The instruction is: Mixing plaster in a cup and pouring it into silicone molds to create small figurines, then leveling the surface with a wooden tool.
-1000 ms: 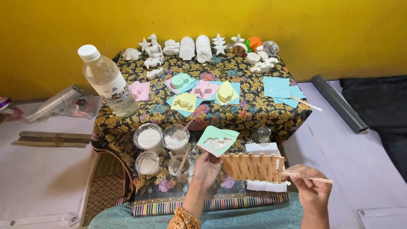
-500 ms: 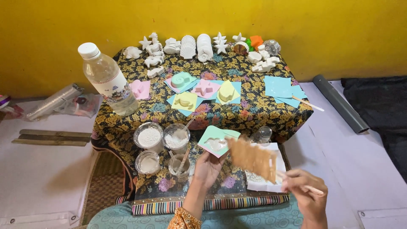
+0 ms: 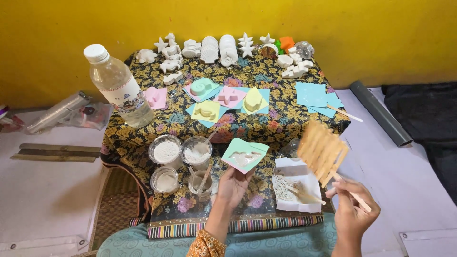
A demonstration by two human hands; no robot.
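My left hand (image 3: 233,186) holds up a mint-green mould (image 3: 244,155) with white plaster in its heart-shaped hollow, just above the near part of the floral-cloth table (image 3: 281,121). My right hand (image 3: 351,209) is raised at the right and grips a thin wooden stick (image 3: 354,197) together with a fan of wooden sticks joined side by side (image 3: 322,148), tilted up over the table's right edge. Below the fan lies a white paper (image 3: 295,186) with loose sticks and plaster crumbs.
Several clear cups of white powder and paste (image 3: 165,151) stand left of my left hand. A water bottle (image 3: 119,85) is at the far left. Coloured moulds (image 3: 227,97), blue paper squares (image 3: 314,96) and white plaster figures (image 3: 223,48) fill the back. A grey tube (image 3: 378,113) lies right.
My right hand lifted the joined wooden sticks off the white paper and swung them up and to the right. My left hand kept the green mould nearly still.
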